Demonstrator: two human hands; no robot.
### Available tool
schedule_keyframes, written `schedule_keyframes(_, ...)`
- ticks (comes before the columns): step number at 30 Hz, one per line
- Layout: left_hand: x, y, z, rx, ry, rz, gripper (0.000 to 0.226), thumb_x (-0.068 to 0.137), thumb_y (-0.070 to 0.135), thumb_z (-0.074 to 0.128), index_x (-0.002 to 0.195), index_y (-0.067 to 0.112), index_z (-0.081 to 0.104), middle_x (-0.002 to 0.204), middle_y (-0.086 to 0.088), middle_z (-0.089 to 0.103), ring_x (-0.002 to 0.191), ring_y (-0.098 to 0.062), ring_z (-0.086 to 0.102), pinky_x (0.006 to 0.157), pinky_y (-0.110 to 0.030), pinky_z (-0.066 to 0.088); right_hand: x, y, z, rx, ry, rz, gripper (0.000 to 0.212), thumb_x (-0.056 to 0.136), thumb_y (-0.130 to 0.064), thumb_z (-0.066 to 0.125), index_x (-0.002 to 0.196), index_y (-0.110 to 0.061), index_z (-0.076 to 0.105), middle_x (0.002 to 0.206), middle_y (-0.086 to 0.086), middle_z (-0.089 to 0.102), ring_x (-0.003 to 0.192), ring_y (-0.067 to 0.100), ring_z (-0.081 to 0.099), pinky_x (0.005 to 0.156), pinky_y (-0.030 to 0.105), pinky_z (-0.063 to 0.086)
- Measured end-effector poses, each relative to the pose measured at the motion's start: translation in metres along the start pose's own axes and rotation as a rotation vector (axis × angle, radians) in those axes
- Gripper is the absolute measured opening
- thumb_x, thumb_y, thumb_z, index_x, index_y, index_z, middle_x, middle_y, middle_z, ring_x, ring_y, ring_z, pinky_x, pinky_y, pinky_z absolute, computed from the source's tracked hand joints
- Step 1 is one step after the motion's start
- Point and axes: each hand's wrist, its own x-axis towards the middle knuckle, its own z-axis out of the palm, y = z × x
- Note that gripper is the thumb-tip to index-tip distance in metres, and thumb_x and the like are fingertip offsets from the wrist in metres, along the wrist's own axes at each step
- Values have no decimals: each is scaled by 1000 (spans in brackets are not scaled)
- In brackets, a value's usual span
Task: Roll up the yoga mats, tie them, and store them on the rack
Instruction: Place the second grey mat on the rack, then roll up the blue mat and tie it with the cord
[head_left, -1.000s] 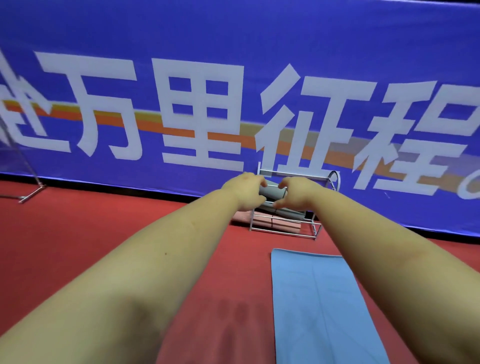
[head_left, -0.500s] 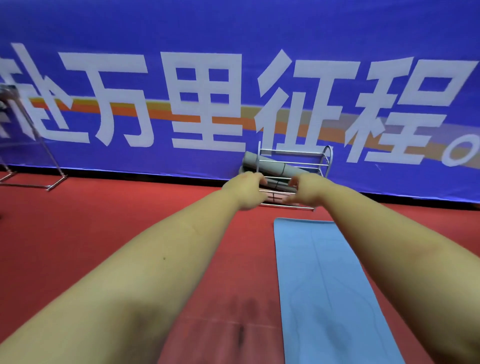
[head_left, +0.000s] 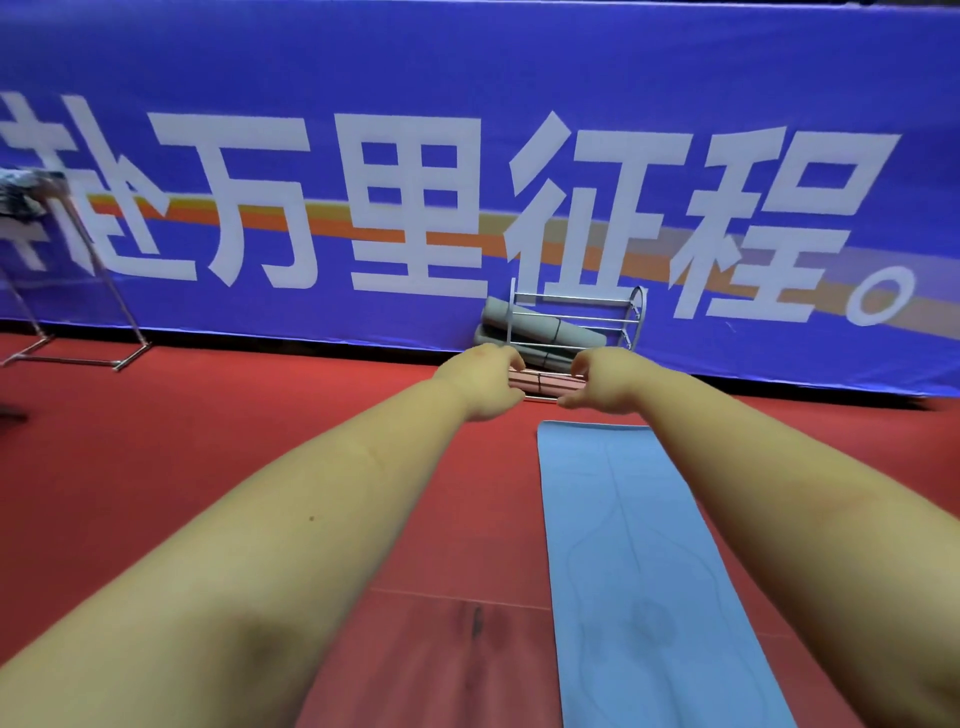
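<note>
A small chrome wire rack stands against the banner. Two rolled grey mats lie on its middle shelves, their left ends sticking out past the frame. A rolled pink mat with a dark tie lies on the bottom shelf. On the red floor in front, a blue yoga mat lies flat and unrolled, running toward me. Both arms reach forward. My left hand and my right hand hover in front of the rack's lower shelf, fingers loosely curled and empty, either side of the pink mat.
A tall blue banner with white characters closes off the far side. A metal stand with a tilted frame rests on the red floor at the far left. Something dark sits at the left edge.
My hands were on a grey rolled mat at the rack a second ago; they have let go and drawn back. The view has pulled away from the rack.
</note>
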Motion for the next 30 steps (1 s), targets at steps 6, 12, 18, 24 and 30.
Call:
schedule_keyframes(6,-18,26,14,-1,-1,-64,46,91,31,58,134,20,48,137,-4,47,126,-21,45,101,-32,38,-20,17,7,-44,-28,-53,61,85,-43,67,134,-10,49,133,8,55,120,26,52,98,34,42)
schedule_keyframes(12,-41,58,29,-12,21,-99,46,89,31,60,133,20,49,137,-4,47,121,-23,49,99,-32,40,-40,42,8,-18,-42,-80,61,86,-44,66,134,-10,49,132,7,55,119,25,53,98,34,42)
schedule_keyframes(18,-82,73,30,16,25,-98,43,89,29,62,129,20,50,138,-3,46,122,-22,49,100,-32,40,-76,45,21,-16,-41,-89,64,85,-47,66,135,-11,48,137,7,52,124,25,50,102,36,41)
schedule_keyframes(24,-142,74,43,7,-11,-122,51,88,31,61,136,22,45,141,-4,44,127,-23,44,105,-36,37,-138,34,45,4,-67,-72,61,87,-43,65,135,-10,49,138,8,52,124,25,50,103,35,39)
schedule_keyframes(30,-187,84,57,7,-36,-114,53,89,31,61,138,20,43,141,-6,44,128,-24,44,105,-36,37,-210,38,59,24,-71,-44,59,89,-41,63,136,-10,47,139,8,50,126,24,48,102,32,37)
